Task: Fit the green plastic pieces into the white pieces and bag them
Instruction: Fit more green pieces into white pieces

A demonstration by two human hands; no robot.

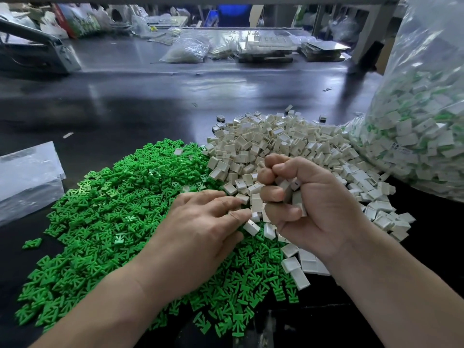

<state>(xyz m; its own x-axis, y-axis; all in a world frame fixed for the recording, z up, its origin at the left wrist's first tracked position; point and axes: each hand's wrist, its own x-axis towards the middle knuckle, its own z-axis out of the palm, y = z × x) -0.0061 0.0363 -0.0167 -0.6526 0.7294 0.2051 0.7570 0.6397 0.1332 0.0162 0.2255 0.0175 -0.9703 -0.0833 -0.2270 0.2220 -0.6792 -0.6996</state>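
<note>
White pieces [281, 144] heaped against green pieces [100, 209]; filled bag [426, 71] right.

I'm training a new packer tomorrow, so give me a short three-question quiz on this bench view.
1. True or false: the right hand grips a handful of white pieces.
2. Seen by the person, the green pile lies on which side of the white pile? A left, B right, C behind.
3. Fill in: the big clear bag at the right holds white and ___ pieces.
Key: 1 true; 2 A; 3 green.
</note>
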